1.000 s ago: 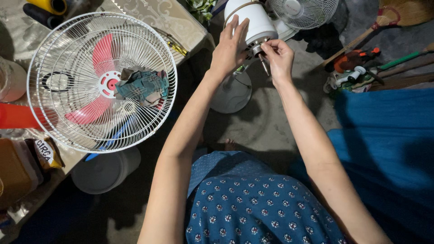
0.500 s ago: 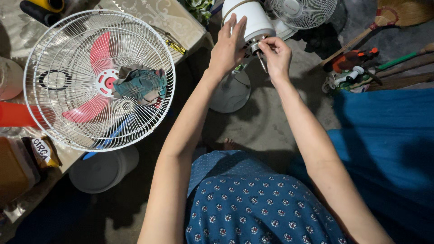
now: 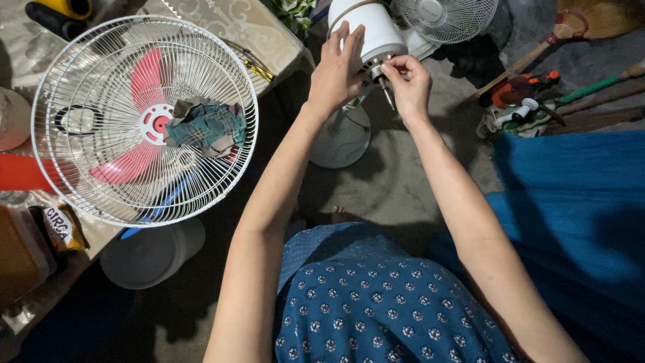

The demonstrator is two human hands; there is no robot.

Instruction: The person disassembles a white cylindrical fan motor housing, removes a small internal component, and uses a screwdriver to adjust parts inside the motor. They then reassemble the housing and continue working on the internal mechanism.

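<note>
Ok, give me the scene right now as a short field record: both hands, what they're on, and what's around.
left hand: flat on the white fan motor housing, steadying it
right hand: fingertips pinched at the metal shaft that sticks out of the housing
fan base: round, white, on the floor below the hands
fan guard: white wire cage with red blades on the table at left, a crumpled cloth on it
second fan: behind the housing

Both hands (image 3: 373, 74) raised, fingers seemingly pinched.
</note>
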